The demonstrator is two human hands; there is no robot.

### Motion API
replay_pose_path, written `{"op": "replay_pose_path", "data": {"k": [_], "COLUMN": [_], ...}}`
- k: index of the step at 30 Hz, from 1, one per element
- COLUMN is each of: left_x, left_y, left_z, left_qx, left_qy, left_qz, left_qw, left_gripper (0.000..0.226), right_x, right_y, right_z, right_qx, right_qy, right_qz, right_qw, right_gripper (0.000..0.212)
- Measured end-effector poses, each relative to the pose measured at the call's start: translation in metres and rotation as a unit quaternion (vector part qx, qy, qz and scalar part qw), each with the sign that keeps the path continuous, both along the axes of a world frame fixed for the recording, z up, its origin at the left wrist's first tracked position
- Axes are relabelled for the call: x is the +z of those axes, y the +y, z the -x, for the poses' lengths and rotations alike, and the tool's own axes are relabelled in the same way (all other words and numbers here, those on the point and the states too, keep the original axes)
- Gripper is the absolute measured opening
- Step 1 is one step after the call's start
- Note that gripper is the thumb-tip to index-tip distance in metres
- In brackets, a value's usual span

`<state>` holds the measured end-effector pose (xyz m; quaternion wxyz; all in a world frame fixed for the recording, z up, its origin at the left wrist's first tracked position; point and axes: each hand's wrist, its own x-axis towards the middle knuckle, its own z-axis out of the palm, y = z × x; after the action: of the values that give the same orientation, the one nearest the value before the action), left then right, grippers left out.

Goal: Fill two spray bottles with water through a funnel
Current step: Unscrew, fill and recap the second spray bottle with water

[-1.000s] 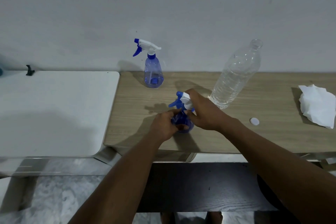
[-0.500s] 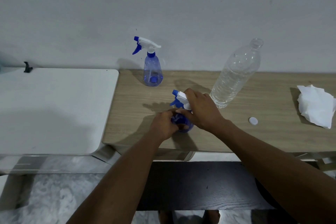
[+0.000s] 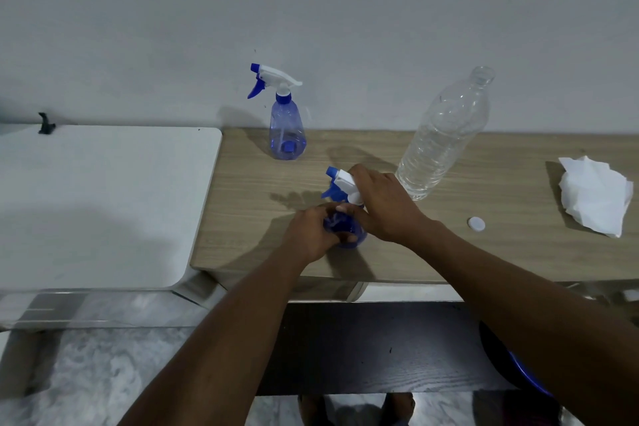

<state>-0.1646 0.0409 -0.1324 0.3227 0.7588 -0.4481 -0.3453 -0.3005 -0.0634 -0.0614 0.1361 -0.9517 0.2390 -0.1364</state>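
A blue spray bottle (image 3: 347, 230) stands near the front of the wooden table (image 3: 484, 252). My left hand (image 3: 311, 232) wraps around its body. My right hand (image 3: 383, 204) grips its white and blue spray head (image 3: 340, 181), which is tilted to the left. A second blue spray bottle (image 3: 286, 130) with its head on stands upright at the back by the wall. An uncapped clear water bottle (image 3: 446, 135), partly full, stands to the right of my hands. No funnel is visible.
A white bottle cap (image 3: 476, 223) lies on the table right of my right wrist. Crumpled white tissue (image 3: 594, 195) sits at the far right. A white table (image 3: 96, 204) adjoins on the left. A dark bench (image 3: 363, 349) lies below the table.
My right hand has turned the spray head a little, so its nozzle sits further left and higher. My left hand stays on the bottle's body.
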Motion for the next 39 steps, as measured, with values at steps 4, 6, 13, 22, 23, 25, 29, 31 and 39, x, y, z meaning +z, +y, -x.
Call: {"op": "replay_pose_path", "data": {"k": [4,6,13,22,23,25,29,31,39], "left_x": [-0.001,0.000,0.001,0.010,0.012,0.017,0.034,0.043,0.052], "left_y": [0.001,0.002,0.002,0.005,0.005,0.009,0.017,0.018,0.028], "left_z": [0.001,0.001,0.008,0.024,0.027,0.034,0.058,0.071,0.115], "left_qx": [0.000,0.000,0.001,0.031,0.033,0.034,0.012,-0.004,-0.030], "left_qy": [0.006,0.011,-0.009,-0.021,-0.020,-0.008,0.053,0.076,0.099], "left_qz": [0.006,0.003,0.004,-0.016,-0.019,-0.027,-0.028,-0.018,-0.052], "left_qw": [1.000,1.000,1.000,0.999,0.999,0.999,0.998,0.997,0.993], "left_gripper": [0.067,0.070,0.069,0.050,0.045,0.038,0.049,0.054,0.066], "right_x": [-0.002,-0.001,-0.007,-0.015,-0.014,-0.010,0.002,0.009,0.016], "right_y": [0.001,0.000,0.002,0.007,0.006,0.006,0.006,0.008,0.025], "right_z": [0.002,0.004,0.010,0.008,0.010,0.018,0.044,0.055,0.074], "right_qx": [0.011,0.018,0.006,-0.055,-0.058,-0.055,-0.055,-0.031,-0.007], "right_qy": [-0.010,-0.010,-0.014,-0.067,-0.071,-0.101,-0.190,-0.194,-0.154], "right_qz": [0.017,-0.008,0.030,-0.022,-0.037,-0.114,-0.292,-0.366,-0.440], "right_qw": [1.000,1.000,0.999,0.996,0.995,0.987,0.936,0.910,0.885], "right_gripper": [0.048,0.042,0.048,0.040,0.041,0.042,0.034,0.028,0.023]}}
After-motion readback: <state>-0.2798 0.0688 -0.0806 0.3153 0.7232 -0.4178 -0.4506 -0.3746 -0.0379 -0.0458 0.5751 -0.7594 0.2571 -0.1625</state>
